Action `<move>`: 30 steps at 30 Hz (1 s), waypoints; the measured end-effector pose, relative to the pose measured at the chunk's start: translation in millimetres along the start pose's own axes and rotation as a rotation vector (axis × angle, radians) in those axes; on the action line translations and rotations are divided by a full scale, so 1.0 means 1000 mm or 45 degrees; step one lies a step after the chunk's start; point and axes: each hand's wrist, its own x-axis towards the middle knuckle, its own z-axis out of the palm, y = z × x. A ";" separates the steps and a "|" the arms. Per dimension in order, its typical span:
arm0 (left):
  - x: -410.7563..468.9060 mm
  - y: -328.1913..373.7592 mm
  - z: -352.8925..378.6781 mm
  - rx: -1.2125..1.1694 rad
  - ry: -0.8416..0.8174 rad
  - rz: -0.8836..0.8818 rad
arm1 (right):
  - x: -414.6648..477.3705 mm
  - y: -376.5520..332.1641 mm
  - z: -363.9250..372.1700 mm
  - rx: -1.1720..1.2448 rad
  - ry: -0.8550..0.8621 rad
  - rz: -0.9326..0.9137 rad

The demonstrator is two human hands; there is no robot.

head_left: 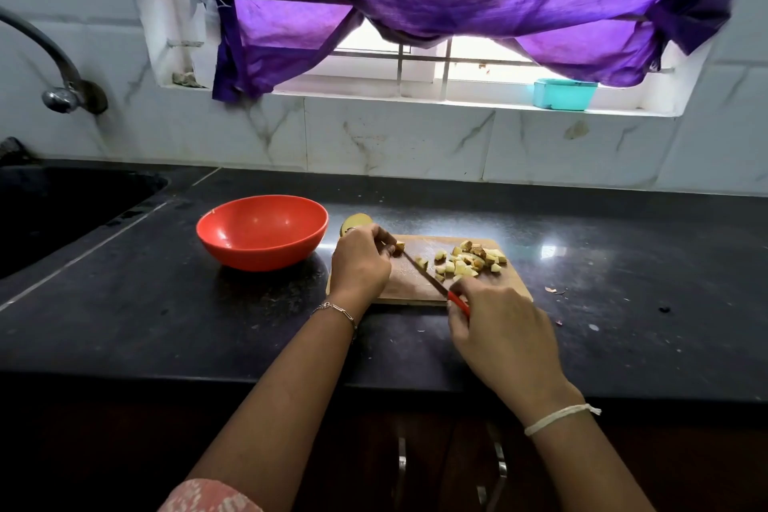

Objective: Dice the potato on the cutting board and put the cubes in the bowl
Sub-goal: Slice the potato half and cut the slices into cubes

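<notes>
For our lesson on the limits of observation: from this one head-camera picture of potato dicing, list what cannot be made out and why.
Head view: potato piece being cut, mostly covered by the left hand.
Head view: knife handle, largely wrapped in the right hand.
Head view: uncut potato chunk, lower part behind the left hand.
Head view: sink, dark and cut off by the left edge.

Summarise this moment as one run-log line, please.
stage: dicing | left hand: pinches potato piece on cutting board | right hand: grips red-handled knife | potato cubes: piled on board | red bowl: empty
</notes>
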 end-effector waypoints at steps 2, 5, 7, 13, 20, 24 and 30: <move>-0.002 0.001 0.001 0.031 0.017 0.043 | -0.001 0.000 0.003 -0.019 -0.035 -0.022; -0.003 0.000 0.003 0.053 0.010 0.136 | 0.000 0.003 0.003 -0.037 -0.051 -0.008; -0.003 0.000 0.004 0.079 -0.021 0.214 | 0.002 0.007 0.001 -0.047 -0.062 0.028; -0.009 0.004 0.008 0.225 -0.115 0.372 | 0.011 0.023 0.003 -0.085 -0.086 0.135; -0.014 0.010 0.014 0.285 -0.290 0.577 | 0.018 0.033 0.002 -0.089 -0.022 0.179; -0.012 0.018 0.017 0.352 -0.314 0.625 | 0.024 0.037 0.000 -0.133 0.008 0.167; 0.002 0.034 0.019 0.520 -0.281 0.780 | 0.035 0.043 -0.002 -0.158 0.057 0.124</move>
